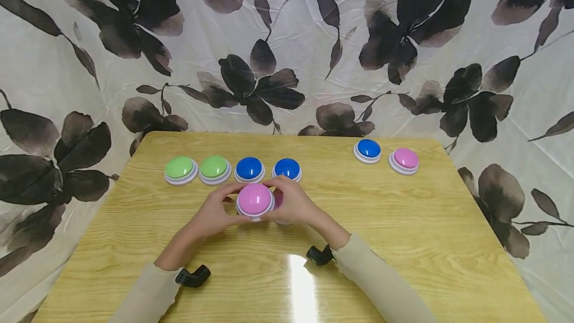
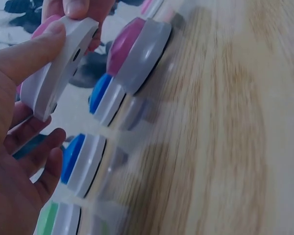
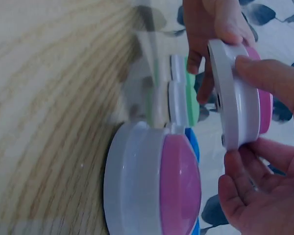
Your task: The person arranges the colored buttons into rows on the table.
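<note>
My left hand (image 1: 214,217) and right hand (image 1: 295,204) grip a pink push button (image 1: 254,199) with a white base from opposite sides. It is raised off the table, as both wrist views show, its white base (image 2: 71,68) tilted in the left one. Thumbs lie along the near side of the base, fingers around the far side. A second pink button (image 3: 179,188) sits on the table beside the held one, mostly hidden behind my right hand in the head view. Just beyond the hands stand two blue buttons, one left (image 1: 248,169) and one right (image 1: 287,168).
Two green buttons, outer (image 1: 179,168) and inner (image 1: 214,167), continue the row leftward. At the back right of the wooden table (image 1: 394,243) are another blue button (image 1: 368,149) and a pink one (image 1: 405,159). A floral cloth (image 1: 314,54) hangs behind.
</note>
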Demonstrator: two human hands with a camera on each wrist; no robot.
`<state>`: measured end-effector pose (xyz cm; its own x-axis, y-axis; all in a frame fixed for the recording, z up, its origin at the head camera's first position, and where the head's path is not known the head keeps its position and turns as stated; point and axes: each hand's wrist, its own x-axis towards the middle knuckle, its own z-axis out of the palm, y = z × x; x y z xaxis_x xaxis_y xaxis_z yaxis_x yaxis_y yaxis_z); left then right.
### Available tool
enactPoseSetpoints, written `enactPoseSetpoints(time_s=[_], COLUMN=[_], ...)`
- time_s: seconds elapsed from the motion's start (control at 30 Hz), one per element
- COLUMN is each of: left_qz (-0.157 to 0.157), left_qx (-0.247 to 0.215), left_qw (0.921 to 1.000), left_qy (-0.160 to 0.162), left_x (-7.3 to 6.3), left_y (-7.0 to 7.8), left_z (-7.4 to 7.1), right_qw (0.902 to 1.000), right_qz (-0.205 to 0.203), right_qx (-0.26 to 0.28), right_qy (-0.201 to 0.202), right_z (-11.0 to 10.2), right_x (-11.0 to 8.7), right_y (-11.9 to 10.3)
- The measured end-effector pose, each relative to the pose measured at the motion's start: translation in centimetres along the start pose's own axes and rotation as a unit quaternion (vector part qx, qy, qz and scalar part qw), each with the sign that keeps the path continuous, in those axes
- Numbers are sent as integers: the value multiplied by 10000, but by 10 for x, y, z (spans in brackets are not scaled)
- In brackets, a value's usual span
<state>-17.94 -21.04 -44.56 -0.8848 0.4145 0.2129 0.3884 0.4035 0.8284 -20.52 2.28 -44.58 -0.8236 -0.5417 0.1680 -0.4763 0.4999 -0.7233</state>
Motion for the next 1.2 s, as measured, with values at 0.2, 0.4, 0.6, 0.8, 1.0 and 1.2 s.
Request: enactPoseSetpoints(time_s=[0.2, 0.4, 0.6, 0.8, 1.0, 1.2], left_qz=[-153, -296, -311, -278, -434, -427], left_qx=[-77, -2, 27, 42, 35, 24], left_qw=[9998, 9996, 9995, 9996, 9990, 9989], left_qy=[-36, 0, -52, -85, -136, -165], left_x=[1, 3, 3, 3, 3, 3], left_y=[-33, -54, -61, -65, -73, -65], left_z=[-2, -11, -13, -11, -9, -8], right_qw=[9995, 9994, 9982, 9981, 9974, 9965], right_qz=[-220, -215, -65, 105, 205, 266], right_qx=[149, -88, -467, -390, -387, -432], right_qy=[-186, -259, -370, -461, -564, -660], right_z=[3, 6, 12, 16, 18, 18], right_x=[12, 26, 33, 34, 35, 37], right_y=[9, 9, 12, 16, 17, 20])
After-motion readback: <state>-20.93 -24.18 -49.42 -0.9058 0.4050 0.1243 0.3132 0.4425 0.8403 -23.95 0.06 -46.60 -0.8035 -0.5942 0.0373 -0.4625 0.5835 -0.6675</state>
